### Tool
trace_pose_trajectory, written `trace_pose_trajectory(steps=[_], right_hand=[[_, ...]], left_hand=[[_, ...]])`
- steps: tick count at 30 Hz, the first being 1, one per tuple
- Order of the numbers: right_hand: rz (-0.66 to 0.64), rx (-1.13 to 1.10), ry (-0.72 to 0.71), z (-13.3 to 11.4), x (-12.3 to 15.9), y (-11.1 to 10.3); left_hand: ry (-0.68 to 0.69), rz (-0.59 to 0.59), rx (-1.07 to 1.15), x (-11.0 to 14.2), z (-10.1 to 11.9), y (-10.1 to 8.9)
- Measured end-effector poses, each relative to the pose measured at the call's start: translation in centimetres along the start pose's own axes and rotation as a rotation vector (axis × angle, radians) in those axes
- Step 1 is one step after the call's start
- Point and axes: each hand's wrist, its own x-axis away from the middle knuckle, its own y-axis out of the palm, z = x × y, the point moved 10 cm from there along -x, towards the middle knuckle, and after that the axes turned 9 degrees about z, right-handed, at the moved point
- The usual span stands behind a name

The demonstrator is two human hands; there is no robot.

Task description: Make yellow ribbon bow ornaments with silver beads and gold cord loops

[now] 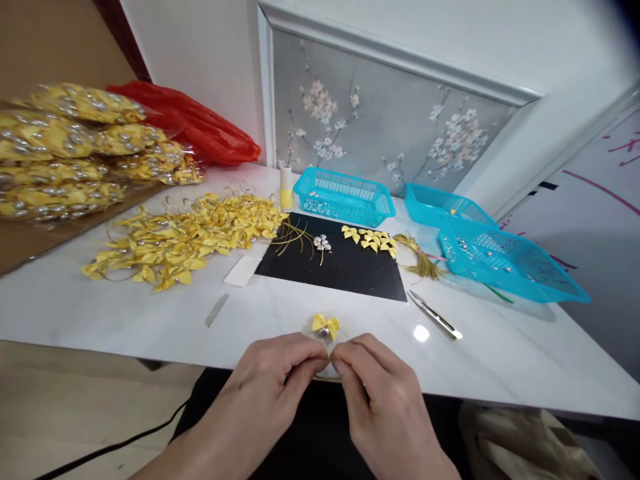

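At the table's front edge, my left hand [280, 373] and my right hand [383, 387] come together, thumb and forefinger of each pinched on a thin gold cord [327, 379]. The cord forms a small loop, partly hidden by the fingers. On its far side sits a yellow ribbon bow [326, 325] with a shiny silvery bead below its middle. Beyond it, a black mat [335, 270] carries several yellow bows [371, 239], a cluster of silvery beads [323, 243] and loose cords. A bundle of gold cords [420, 260] lies at the mat's right edge.
Finished-looking yellow bow loops [195, 233] are heaped at left, near bagged ones [75, 153] and a red plastic bag [195, 123]. Blue baskets [345, 193] stand behind. Tweezers [435, 315], a white card [243, 271], a thin blade-like strip [217, 311] and a thread spool [286, 189] lie around.
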Motion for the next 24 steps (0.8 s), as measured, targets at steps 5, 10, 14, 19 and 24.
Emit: trace_pose_trajectory(steps=[5,10,14,19,24], right_hand=[[0.035,0.001,0.035,1.3,-0.2,-0.1],[0.087,-0.043,0.134,2.8,-0.3,-0.8],[0.097,-0.093,0.182,3.7,-0.3,-0.9],[0.122,-0.125,0.251,4.4,-0.2,-0.8],[0.230,-0.166,0.220,2.8,-0.8,-1.3]], left_hand=[[-0.066,-0.059,-0.039,-1.9,-0.2,-0.1],[-0.110,0.021,-0.282,-4.9,-0.8,-1.2],[-0.119,0.029,-0.311,-5.7,-1.1,0.0],[-0.100,0.021,-0.187,-5.6,-1.1,0.5],[-0.097,0.108,-0.020,-4.7,-0.4,-0.9]])
